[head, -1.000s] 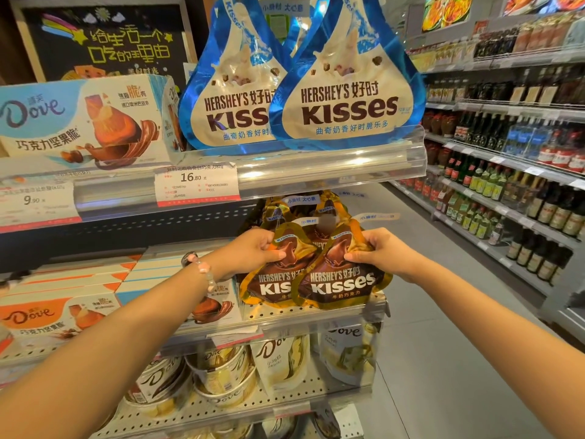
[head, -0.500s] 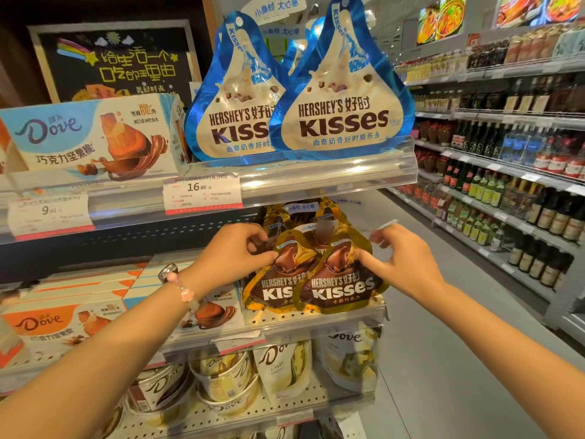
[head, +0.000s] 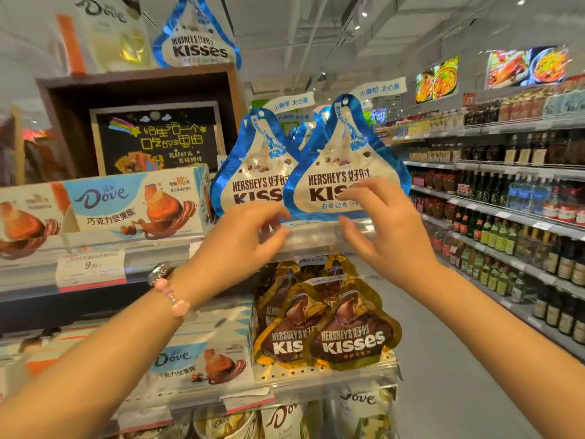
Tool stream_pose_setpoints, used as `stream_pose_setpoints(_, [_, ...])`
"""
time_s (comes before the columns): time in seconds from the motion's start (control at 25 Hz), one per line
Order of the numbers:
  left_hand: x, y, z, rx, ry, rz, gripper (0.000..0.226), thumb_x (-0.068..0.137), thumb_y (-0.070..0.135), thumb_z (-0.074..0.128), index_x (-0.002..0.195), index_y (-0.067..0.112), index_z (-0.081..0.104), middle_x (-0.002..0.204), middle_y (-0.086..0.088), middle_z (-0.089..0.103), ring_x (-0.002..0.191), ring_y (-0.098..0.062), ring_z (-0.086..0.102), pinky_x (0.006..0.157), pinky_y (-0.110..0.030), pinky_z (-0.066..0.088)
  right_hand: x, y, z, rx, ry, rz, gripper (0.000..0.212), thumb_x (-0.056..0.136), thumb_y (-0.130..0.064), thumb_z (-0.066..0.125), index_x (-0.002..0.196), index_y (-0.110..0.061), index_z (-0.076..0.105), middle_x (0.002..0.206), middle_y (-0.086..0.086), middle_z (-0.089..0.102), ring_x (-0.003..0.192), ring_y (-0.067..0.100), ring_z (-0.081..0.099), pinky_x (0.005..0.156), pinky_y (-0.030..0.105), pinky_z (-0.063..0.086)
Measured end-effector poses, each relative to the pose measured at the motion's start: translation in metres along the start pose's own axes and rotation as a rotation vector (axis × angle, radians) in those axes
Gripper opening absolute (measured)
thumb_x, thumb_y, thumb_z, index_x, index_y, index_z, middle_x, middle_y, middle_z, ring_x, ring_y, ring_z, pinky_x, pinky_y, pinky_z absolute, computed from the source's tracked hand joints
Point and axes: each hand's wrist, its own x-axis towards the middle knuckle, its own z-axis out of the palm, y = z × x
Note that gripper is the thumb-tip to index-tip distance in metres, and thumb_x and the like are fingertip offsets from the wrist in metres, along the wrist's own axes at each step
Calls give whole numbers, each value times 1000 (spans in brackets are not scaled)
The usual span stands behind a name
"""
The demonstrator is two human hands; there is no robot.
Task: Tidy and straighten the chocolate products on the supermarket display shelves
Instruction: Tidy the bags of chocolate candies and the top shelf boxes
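Observation:
Two blue-and-white Hershey's Kisses bags stand side by side on the upper shelf, the left bag (head: 250, 182) partly behind the right bag (head: 335, 172). My left hand (head: 243, 236) is raised under the left bag's lower edge, fingers spread and empty. My right hand (head: 380, 223) hovers in front of the right bag's lower right part, fingers apart, holding nothing. One shelf down, two gold-and-brown Kisses bags (head: 345, 337) stand upright side by side, more behind them.
Dove boxes (head: 126, 207) sit left on the upper shelf, and more Dove boxes (head: 202, 362) lie left of the gold bags. Dove pouches and tubs fill the bottom shelf. A clear shelf lip (head: 316, 236) fronts the blue bags. Bottle shelves (head: 506, 223) line the aisle at right.
Both hands let go of the gold Kisses bags and rose to the blue bags on the shelf above. The camera tilted upward.

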Motion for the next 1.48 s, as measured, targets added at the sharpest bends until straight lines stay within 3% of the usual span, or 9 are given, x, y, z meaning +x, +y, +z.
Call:
stream_pose_setpoints(0.24, [58,-37,-20,160,313,-135,40,84,19,66,119,9,50,114,-4,44,106,-10,38,89,-20,31,61,30,7,-30,67,286,67,77,-34,71,130,-6,42,128,12,46,118,26,44,98,39,38])
stream_pose_setpoints(0.4, [85,-52,-26,1,178,-373,67,70,36,78,123,16,42,111,2,45,100,-11,45,78,-26,38,75,40,18,6,-38,412,87,68,-51,75,135,-15,33,132,4,47,119,23,49,96,44,43])
stream_pose_setpoints(0.56, [98,-60,-28,-251,53,-599,56,67,32,82,111,16,50,111,-1,56,98,-18,57,70,-30,48,85,47,21,102,-113,509,76,70,-49,74,130,-21,37,118,-2,57,97,18,55,79,38,46])
stream_pose_setpoints(0.68, [105,-61,-34,-393,-36,-604,42,71,21,79,103,1,62,98,-6,69,85,-16,66,67,-28,55,96,53,19,291,-172,561,58,77,-37,72,125,-20,45,120,0,57,108,19,55,90,40,47])
stream_pose_setpoints(0.8, [104,-57,-34,-541,-84,-602,27,78,13,72,104,11,65,98,-3,72,89,-14,69,74,-31,56,98,49,24,354,-171,573,56,78,-32,72,125,-19,46,124,1,56,113,21,55,95,44,47])
stream_pose_setpoints(1.08, [100,-61,-52,-521,-155,-610,27,83,7,64,108,19,63,98,2,72,86,-8,69,63,-22,52,92,52,25,335,-80,544,53,78,-35,72,122,-18,48,123,-5,54,119,11,45,89,24,36])
stream_pose_setpoints(1.28, [100,-57,-51,-485,-120,-628,23,82,7,67,101,21,65,91,4,73,77,-5,70,53,-17,52,90,51,25,299,-102,494,54,80,-39,70,124,-18,46,112,-13,55,91,-2,47,72,13,39])
stream_pose_setpoints(1.4, [100,-54,-52,-447,-114,-611,22,81,7,68,99,19,66,96,0,73,86,-12,70,66,-27,55,87,49,28,257,-69,446,59,81,-37,68,128,-14,41,125,0,55,109,14,53,85,27,43])
stream_pose_setpoints(1.48, [97,-52,-50,-355,-85,-587,24,80,9,69,103,16,65,100,-2,71,91,-14,68,78,-35,55,83,47,30,223,-18,395,59,82,-34,67,129,-12,39,126,3,51,114,15,50,86,21,38])
